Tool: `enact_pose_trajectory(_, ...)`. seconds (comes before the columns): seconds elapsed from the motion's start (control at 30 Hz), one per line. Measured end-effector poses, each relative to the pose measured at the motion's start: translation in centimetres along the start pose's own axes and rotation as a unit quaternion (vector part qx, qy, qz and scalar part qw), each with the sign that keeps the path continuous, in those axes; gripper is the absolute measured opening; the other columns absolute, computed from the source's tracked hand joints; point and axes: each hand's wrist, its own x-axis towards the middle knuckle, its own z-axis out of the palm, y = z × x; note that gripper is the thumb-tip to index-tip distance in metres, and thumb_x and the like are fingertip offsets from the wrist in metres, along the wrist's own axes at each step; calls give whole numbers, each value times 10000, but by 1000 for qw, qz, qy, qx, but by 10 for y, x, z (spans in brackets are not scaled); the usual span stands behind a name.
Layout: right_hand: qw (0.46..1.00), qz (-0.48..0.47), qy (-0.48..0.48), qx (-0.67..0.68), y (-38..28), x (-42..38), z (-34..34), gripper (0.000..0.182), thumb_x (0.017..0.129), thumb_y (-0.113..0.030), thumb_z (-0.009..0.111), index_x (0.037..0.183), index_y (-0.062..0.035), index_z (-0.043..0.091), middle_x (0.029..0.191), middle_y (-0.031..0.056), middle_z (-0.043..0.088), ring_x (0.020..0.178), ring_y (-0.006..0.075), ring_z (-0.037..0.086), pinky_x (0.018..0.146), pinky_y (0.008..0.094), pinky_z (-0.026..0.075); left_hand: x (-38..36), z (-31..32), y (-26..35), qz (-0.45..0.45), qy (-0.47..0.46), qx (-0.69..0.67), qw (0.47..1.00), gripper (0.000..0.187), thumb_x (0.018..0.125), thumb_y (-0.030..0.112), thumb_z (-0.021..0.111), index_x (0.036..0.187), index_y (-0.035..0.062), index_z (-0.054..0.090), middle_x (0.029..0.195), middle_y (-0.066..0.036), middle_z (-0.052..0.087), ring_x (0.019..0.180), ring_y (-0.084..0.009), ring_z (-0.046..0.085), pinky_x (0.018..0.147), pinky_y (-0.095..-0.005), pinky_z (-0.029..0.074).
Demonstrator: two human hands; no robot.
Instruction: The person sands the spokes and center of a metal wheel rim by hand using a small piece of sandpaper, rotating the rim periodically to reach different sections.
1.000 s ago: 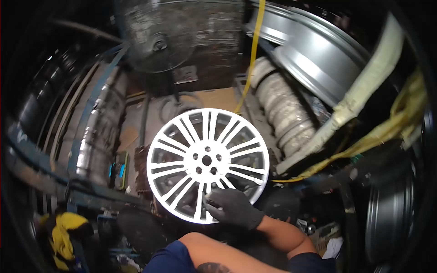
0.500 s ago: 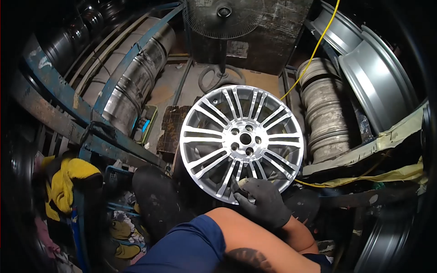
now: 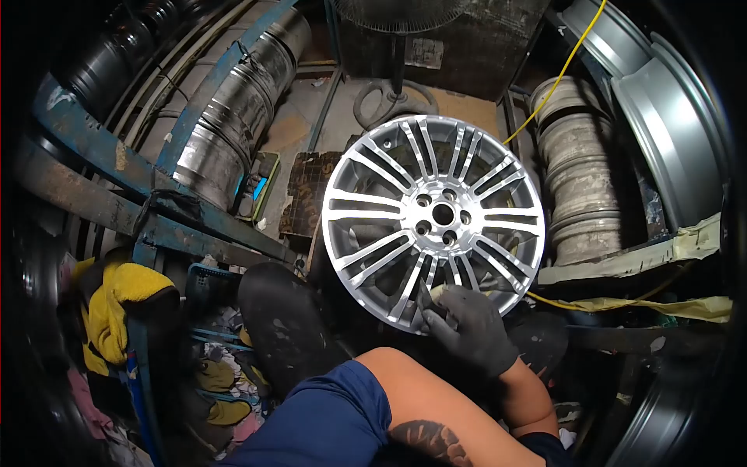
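At the far left, dark glossy cylinders (image 3: 97,70) faded into shadow. A fuzzy yellow cloth (image 3: 128,300) hung by the chipped, blue-painted metal frame (image 3: 198,237), which partly covered scuffed, shiny metal barrels (image 3: 226,148). The left arm (image 3: 432,393) emerged from a navy sleeve (image 3: 327,409) and ran out at the bottom edge; the left hand was out of view, so its grip could not be told.

The spoked wheel (image 3: 424,214), silvery and round with paired flat spokes, lay face up in the middle. Behind it stood a wire fan guard (image 3: 397,15), cut off by the top edge. The right hand (image 3: 475,331), in a matte dark glove, was at the wheel's near rim, its fingers curled nearly closed around a small pale piece (image 3: 440,293), mostly hidden and too small to identify.

Farther right, a thin yellow hose (image 3: 554,92) passed a dull, ribbed stack (image 3: 580,179); smooth silver rims (image 3: 673,124) leaned beyond, partly cropped.
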Motion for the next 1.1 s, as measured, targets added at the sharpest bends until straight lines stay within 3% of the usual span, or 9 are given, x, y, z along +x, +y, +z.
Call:
enact_pose_trajectory(0.17, 980, 103, -33, 167, 7, 16, 17, 186, 972, -214, 690, 1039, -42, 684, 895, 129, 665, 795, 275, 673, 749, 391, 532, -11, -19, -4, -14, -1, 7, 1000, 189, 899, 280, 632, 832, 117, 700, 832, -123, 651, 867, -341, 647, 791, -531, 480)
enact_pose_trajectory(0.3, 893, 184, -19, 410, 43, 22, 53, 299, 1043, -299, 647, 1155, -25, 690, 1064, 52, 694, 895, 141, 653, 845, 329, 531, -54, -51, -18, -73, 12, 44, 996, 190, 901, 286, 630, 833, 122, 699, 833, -120, 645, 876, -339, 644, 800, -534, 477)
enact_pose_trajectory(0.37, 841, 258, -18, 475, 44, 28, 64, 342, 1057, -322, 638, 1210, -21, 686, 1129, 49, 693, 933, 132, 657, 851, 315, 534, -107, -57, -29, -55, 213, 131, 967, 225, 858, 278, 656, 710, 113, 694, 745, -130, 666, 714, -322, 650, 652, -464, 460)
enact_pose_trajectory(0.43, 765, 291, -58, 571, 32, 42, 63, 429, 1062, -361, 639, 1286, 5, 654, 1134, 64, 699, 954, 110, 654, 820, 272, 544, -156, -80, -24, -95, 51, 85, 991, 247, 961, 291, 647, 848, 75, 681, 799, -97, 633, 720, -276, 621, 714, -451, 482)
enact_pose_trajectory(0.5, 720, 276, -47, 635, 25, 47, 60, 469, 1054, -369, 653, 1315, 20, 631, 1087, 57, 699, 931, 112, 655, 763, 265, 554, -204, -92, -23, -98, 137, 125, 978, 202, 966, 276, 681, 920, 80, 704, 793, -79, 629, 712, -247, 610, 695, -418, 482)
enact_pose_trajectory(0.57, 773, 244, -47, 584, 59, 41, 99, 436, 1056, -344, 628, 1305, 14, 652, 1097, 37, 671, 922, 79, 606, 778, 265, 519, -214, -114, -22, -143, -1, 131, 981, 166, 959, 246, 712, 1012, 90, 724, 818, -76, 646, 742, -255, 631, 708, -418, 500)
enact_pose_trajectory(0.83, 802, 230, -21, 552, 46, 44, 55, 267, 1026, -265, 635, 1079, -24, 736, 891, 15, 701, 806, 61, 645, 734, 263, 539, -172, -119, -4, -265, 71, -49, 960, 149, 915, 123, 668, 1013, 79, 771, 940, -91, 734, 869, -267, 705, 783, -403, 549)
enact_pose_trajectory(0.97, 802, 174, 23, 571, 56, 46, 54, 252, 1032, -263, 644, 987, -21, 699, 907, -18, 656, 791, 46, 568, 722, 256, 490, -110, -90, 24, -285, 96, -235, 924, 406, 917, 238, 788, 1291, 102, 708, 1028, -81, 713, 926, -269, 680, 844, -395, 535)
enact_pose_trajectory(1.1, 820, 257, 17, 511, 47, 34, 42, 306, 1023, -287, 664, 1128, -2, 697, 1012, 45, 712, 931, 87, 634, 849, 291, 536, -69, -73, 45, -336, 87, -363, 865, 285, 976, 207, 733, 1206, 60, 654, 993, -61, 645, 909, -164, 621, 796, -306, 502)
